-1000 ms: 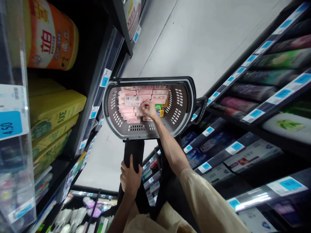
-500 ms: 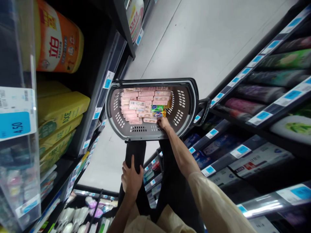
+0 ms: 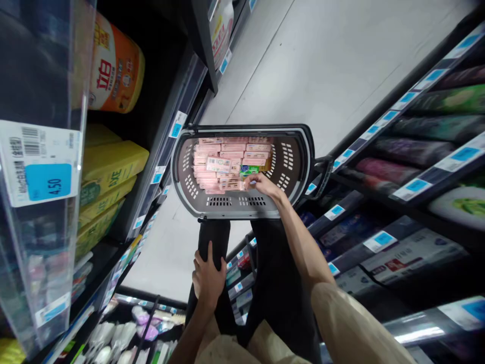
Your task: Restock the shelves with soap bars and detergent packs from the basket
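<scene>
A grey shopping basket (image 3: 242, 215) stands on the floor in front of me, its bottom packed with several pink boxes (image 3: 227, 149) and a green box (image 3: 249, 170). My right hand (image 3: 265, 186) reaches into the basket from the near right. Its bent fingers lie over small boxes just below the green one, and they hide whether anything is gripped. My left hand (image 3: 207, 278) rests flat on my black-trousered left thigh, fingers apart, holding nothing.
Store shelves close in on both sides. The left ones hold yellow packs (image 3: 109, 162), an orange bottle (image 3: 115, 71) and a 4.50 price tag (image 3: 41, 167). The right ones hold toothpaste boxes (image 3: 397, 253). The basket's handle (image 3: 326, 174) hangs toward the right shelf. Grey aisle floor (image 3: 322, 65) lies beyond.
My right hand left the pink boxes in the middle, drew back to the basket's near rim, then moved onto the small boxes below the green one. My left hand stayed on my thigh.
</scene>
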